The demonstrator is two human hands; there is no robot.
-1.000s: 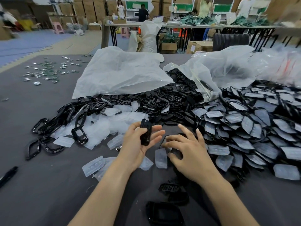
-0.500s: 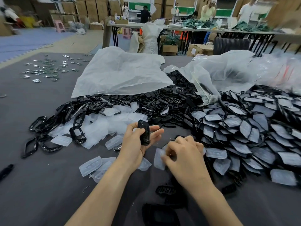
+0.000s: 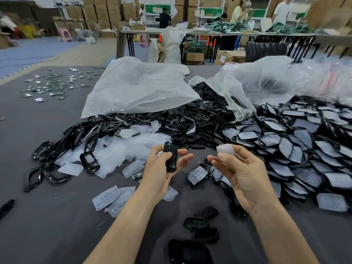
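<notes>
My left hand (image 3: 162, 174) holds a black plastic key-fob shell (image 3: 170, 157) upright, thumb and fingers curled around it. My right hand (image 3: 242, 174) is raised palm-up just right of it and pinches a translucent rubber button pad (image 3: 225, 149) between thumb and fingertips. The two hands are a short gap apart above the grey table (image 3: 47, 216). More clear button pads (image 3: 106, 197) lie loose on the table below my left wrist.
A heap of black frames (image 3: 76, 134) lies left, black shells (image 3: 200, 119) in the middle, backed shells (image 3: 304, 141) right. Clear plastic bags (image 3: 141, 88) lie behind. Small circuit boards (image 3: 49, 84) scatter far left. Black parts (image 3: 198, 223) sit near the table's front.
My right hand has lifted off the table, turned palm-up and now holds a clear button pad beside the shell. My left hand has stayed in place, still holding the black shell.
</notes>
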